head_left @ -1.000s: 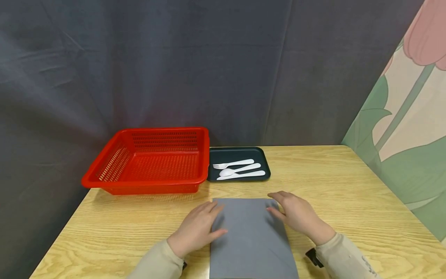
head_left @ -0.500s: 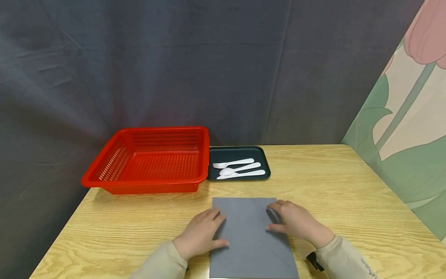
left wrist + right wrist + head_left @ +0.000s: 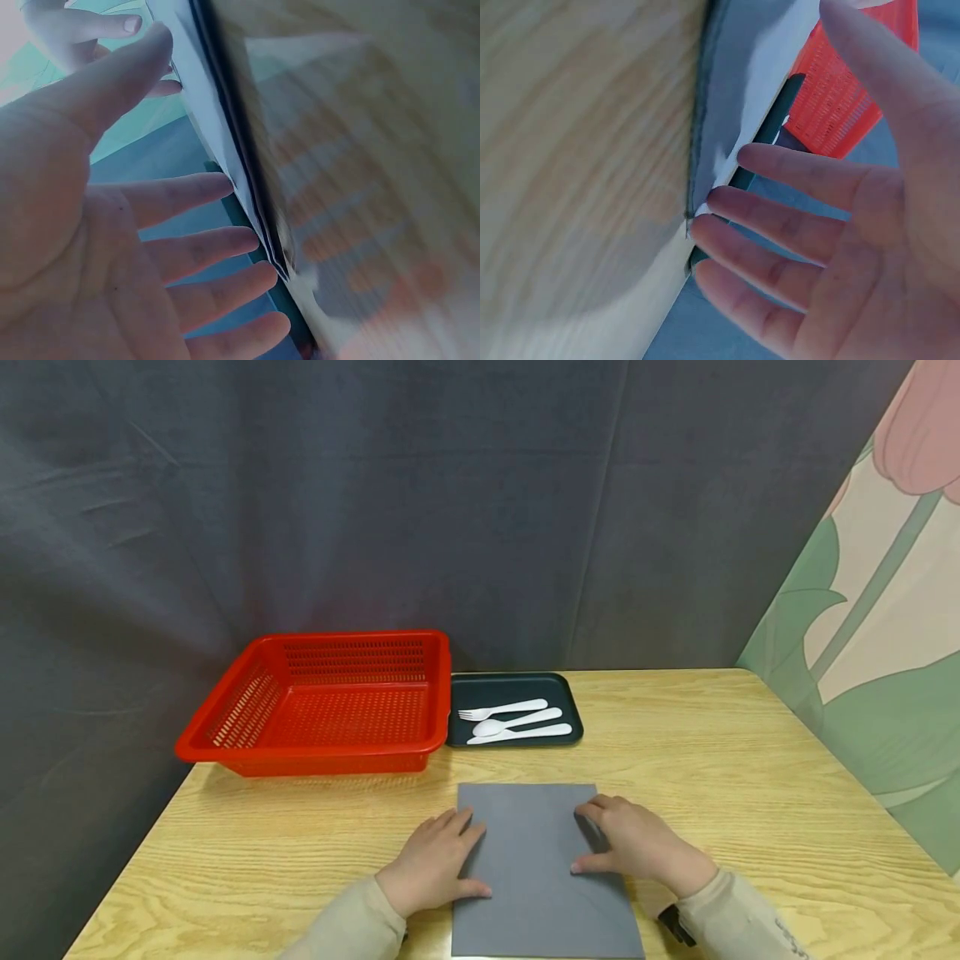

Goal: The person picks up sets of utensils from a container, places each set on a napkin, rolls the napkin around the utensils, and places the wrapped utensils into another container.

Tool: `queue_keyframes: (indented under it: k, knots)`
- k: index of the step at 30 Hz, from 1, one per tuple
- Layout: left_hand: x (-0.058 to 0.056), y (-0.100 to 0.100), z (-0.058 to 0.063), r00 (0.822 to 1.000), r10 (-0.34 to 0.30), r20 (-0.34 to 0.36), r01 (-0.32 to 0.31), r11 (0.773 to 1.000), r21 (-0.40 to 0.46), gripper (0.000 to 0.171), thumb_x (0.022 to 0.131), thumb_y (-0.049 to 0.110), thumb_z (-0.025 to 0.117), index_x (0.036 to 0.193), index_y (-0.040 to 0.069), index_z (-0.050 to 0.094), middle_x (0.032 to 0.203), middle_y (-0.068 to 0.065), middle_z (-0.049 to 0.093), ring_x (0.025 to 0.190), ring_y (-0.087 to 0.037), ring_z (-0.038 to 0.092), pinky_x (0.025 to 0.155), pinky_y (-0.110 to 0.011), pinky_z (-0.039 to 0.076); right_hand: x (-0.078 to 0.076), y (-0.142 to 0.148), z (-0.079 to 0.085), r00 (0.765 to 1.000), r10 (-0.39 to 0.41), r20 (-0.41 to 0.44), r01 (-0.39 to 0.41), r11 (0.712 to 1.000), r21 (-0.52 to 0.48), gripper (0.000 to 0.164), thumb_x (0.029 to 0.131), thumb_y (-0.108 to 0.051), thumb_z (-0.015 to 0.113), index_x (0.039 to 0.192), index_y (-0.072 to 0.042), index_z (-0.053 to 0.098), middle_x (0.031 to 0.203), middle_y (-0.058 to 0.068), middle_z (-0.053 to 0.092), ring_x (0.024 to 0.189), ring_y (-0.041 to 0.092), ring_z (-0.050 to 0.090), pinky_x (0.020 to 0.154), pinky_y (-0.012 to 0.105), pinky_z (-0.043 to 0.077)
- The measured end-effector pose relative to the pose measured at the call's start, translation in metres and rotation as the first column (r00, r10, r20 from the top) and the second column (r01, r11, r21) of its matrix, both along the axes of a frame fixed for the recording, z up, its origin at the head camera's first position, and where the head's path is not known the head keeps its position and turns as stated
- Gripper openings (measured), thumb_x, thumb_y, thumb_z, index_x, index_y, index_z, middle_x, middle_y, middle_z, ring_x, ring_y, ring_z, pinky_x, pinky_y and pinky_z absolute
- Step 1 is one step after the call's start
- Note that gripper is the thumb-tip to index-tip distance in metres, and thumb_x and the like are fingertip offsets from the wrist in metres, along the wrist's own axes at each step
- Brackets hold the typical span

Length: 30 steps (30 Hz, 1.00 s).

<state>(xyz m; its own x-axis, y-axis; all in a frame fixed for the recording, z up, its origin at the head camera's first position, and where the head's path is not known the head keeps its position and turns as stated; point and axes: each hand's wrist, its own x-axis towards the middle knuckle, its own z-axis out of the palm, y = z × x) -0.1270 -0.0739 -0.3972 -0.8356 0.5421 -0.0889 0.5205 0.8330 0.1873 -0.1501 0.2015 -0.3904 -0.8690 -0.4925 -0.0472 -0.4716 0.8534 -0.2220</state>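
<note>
A grey rectangular sheet point(image 3: 540, 893) lies flat on the wooden table before me; whether it is cloth or board I cannot tell. Over its left edge rests my left hand point(image 3: 427, 868), fingers spread and thumb apart. My right hand point(image 3: 637, 839) is at the right edge near the far corner, its fingertips on or just above the sheet. In the left wrist view the sheet's edge point(image 3: 240, 142) looks layered, with straight fingers point(image 3: 195, 195) beside it. The right wrist view shows extended fingers point(image 3: 780, 217) next to the sheet point(image 3: 727, 97). Neither hand grips anything.
A red perforated basket point(image 3: 315, 762) stands at the back left. Beside it is a dark tray point(image 3: 517, 685) bearing a white fork point(image 3: 502, 710), spoon point(image 3: 517, 722) and knife point(image 3: 521, 735). A dark curtain point(image 3: 420, 510) hangs behind the table point(image 3: 712, 760); a flower-patterned panel point(image 3: 892, 693) stands right.
Both hands have come down toward the sheet and slightly nearer to me, the left a little to the right. Sheet, basket and tray have stayed in place.
</note>
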Motion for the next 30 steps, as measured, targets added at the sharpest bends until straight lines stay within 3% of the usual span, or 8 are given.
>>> queue_keyframes:
  k: [11,30]
  knots:
    - [-0.0017,0.0000,-0.0013,0.997,0.015,0.081,-0.010,0.998,-0.061,0.077,0.075,0.055,0.069,0.134,0.011,0.050,0.143,-0.016,0.044,0.130,-0.037,0.042,0.099,-0.053,0.041,0.0072,-0.0045,0.0024,0.987,-0.045,0.156,0.035,0.997,0.065,0.099,0.056,-0.055,0.081,0.129,0.005,0.050,0.134,0.028,0.047,0.118,0.049,0.047,0.092,0.063,0.039]
    - [0.0007,0.0015,0.0021,0.996,0.013,0.089,-0.005,0.996,-0.087,0.076,0.076,0.054,0.068,0.135,0.010,0.049,0.142,-0.017,0.044,0.131,-0.037,0.042,0.100,-0.052,0.040,0.0055,-0.0083,-0.0014,0.985,-0.063,0.159,0.056,0.997,0.051,0.101,0.051,-0.046,0.086,0.127,0.009,0.050,0.134,0.031,0.045,0.120,0.047,0.044,0.097,0.059,0.037]
